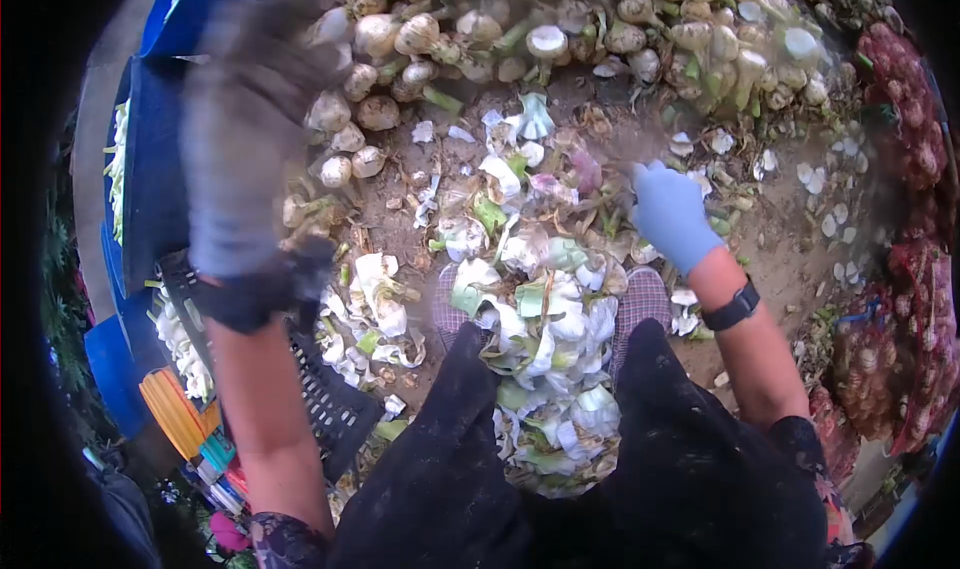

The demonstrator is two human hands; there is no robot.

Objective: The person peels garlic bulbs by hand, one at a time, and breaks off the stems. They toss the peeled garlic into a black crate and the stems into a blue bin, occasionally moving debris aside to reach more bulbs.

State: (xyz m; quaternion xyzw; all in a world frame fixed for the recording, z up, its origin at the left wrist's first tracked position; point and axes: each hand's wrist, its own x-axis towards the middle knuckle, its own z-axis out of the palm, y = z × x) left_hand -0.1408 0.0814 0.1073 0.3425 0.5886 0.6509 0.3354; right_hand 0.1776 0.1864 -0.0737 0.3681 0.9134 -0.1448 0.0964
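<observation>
Round, soil-smudged bulbs (378, 35) with papery skins and fibrous stalks lie heaped from eleven to one o'clock, the heap's long axis running crosswise; one pale cut face looks up near twelve. The left hand (275, 54), its glove streaked by blur, is at their ten o'clock edge; its grip cannot be told. The right hand (668, 209), in smooth blue-grey fabric, curls narrowly toward ten o'clock above brown soil (775, 224), its contents unclear. Crinkled peelings (555, 334) cover the lap's middle.
</observation>
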